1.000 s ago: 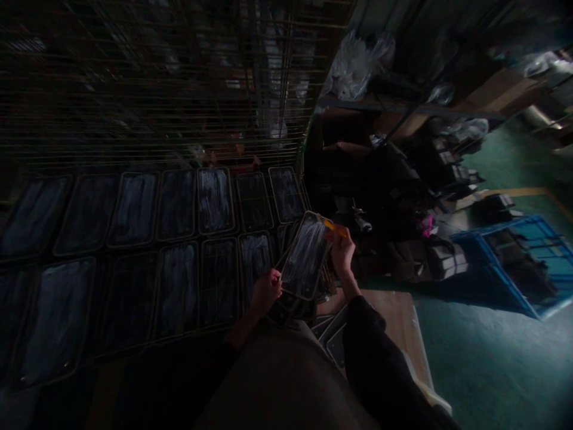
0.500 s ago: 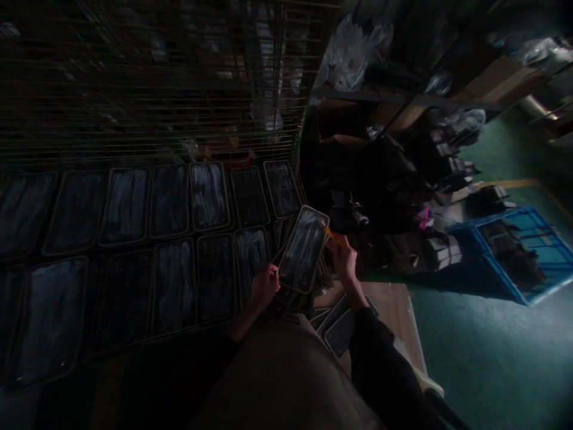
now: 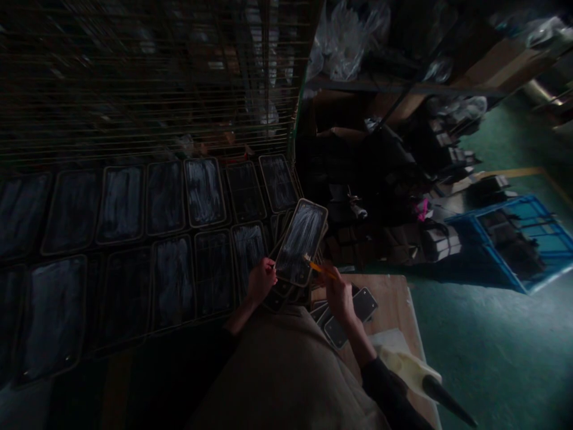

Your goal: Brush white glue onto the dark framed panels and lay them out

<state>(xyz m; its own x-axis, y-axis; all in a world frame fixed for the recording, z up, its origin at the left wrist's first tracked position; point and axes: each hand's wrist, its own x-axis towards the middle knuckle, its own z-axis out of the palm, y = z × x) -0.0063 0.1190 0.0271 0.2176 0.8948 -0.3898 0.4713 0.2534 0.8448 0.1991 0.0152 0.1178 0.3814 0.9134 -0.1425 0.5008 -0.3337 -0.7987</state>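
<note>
At centre, the streaked panel (image 3: 299, 240) points lengthwise forward-right

The panel (image 3: 302, 242) is a dark, flat rectangle with rounded corners and a pale rim, its face streaked lengthwise with a whitish coating, thinner towards the near end. It lies on a pile (image 3: 278, 301) of similar pieces, its far end angled to the right. The brush (image 3: 317, 267), orange-handled with a pale tip, slants across its right edge, tip over the near half.
</note>
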